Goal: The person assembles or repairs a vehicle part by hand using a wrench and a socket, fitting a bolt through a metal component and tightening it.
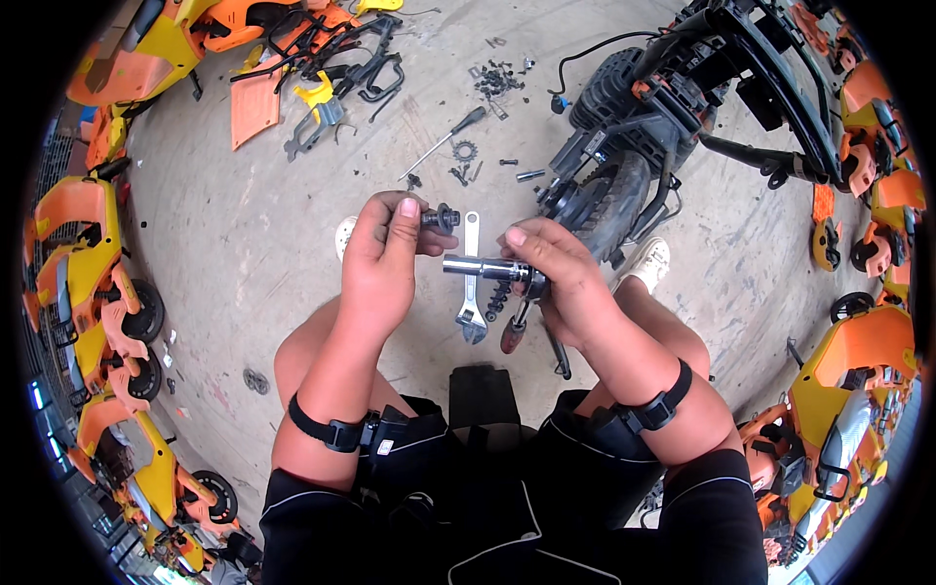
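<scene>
The left hand (382, 239) is closed around a dark bolt (444, 219) with a wide collar, pinched between thumb and fingers, its collared end facing right. The right hand (565, 268) grips a shiny socket (483, 267), which points left and sits just below and to the right of the bolt, apart from it. A red and grey handle (512, 336) shows below the right hand; whether it joins the socket, I cannot tell.

Beneath, between the person's feet, an adjustable wrench (471, 317) lies on the concrete floor (244, 224), jaws toward the person. Farther off lie a long screwdriver (444, 141), a toothed ring (464, 150) and a loose heap of small dark hardware (499, 78). An orange panel (255, 107) rests at the upper left. A partly stripped vehicle (648, 107) stands at the upper right, its rear tyre (624, 200) near the right hand
</scene>
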Available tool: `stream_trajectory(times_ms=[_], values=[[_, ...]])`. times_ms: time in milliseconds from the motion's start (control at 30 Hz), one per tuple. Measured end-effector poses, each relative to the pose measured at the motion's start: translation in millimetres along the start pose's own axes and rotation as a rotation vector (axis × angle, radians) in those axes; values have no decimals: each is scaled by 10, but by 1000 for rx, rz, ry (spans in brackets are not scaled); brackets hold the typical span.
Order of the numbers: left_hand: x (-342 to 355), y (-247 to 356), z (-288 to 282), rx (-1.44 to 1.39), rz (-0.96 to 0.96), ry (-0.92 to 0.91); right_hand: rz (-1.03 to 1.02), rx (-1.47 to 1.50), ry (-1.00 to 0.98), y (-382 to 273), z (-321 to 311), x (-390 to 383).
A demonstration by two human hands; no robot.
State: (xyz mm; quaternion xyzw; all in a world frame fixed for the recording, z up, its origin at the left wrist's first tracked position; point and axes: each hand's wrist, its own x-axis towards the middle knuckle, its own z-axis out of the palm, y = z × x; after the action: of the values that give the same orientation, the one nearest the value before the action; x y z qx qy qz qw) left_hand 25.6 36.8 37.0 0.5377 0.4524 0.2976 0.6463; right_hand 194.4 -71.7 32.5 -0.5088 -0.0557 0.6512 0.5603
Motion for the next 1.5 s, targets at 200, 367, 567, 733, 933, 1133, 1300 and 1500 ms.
stream_trajectory(times_ms=[200,367,567,733,933,1133,1300,1500], values=[[8,7,-11,24,1,-46,-102,56,29,-61,-180,65],[-44,1,36,65,16,-187,-93,27,-4,-34,-250,85],[-23,-27,11,67,78,-259,-19,28,10,-80,-260,96],[-74,-31,54,215,221,-306,98,118,-9,-97,-309,95],[-82,-45,108,225,337,-233,99,169,21,-106,-287,59],[-10,-107,121,124,256,-84,-2,130,23,-122,-331,68],[-44,-153,168,189,238,-160,-40,100,38,-120,-362,44],[-42,-177,185,186,260,-231,-107,-2,29,-101,-395,24]])
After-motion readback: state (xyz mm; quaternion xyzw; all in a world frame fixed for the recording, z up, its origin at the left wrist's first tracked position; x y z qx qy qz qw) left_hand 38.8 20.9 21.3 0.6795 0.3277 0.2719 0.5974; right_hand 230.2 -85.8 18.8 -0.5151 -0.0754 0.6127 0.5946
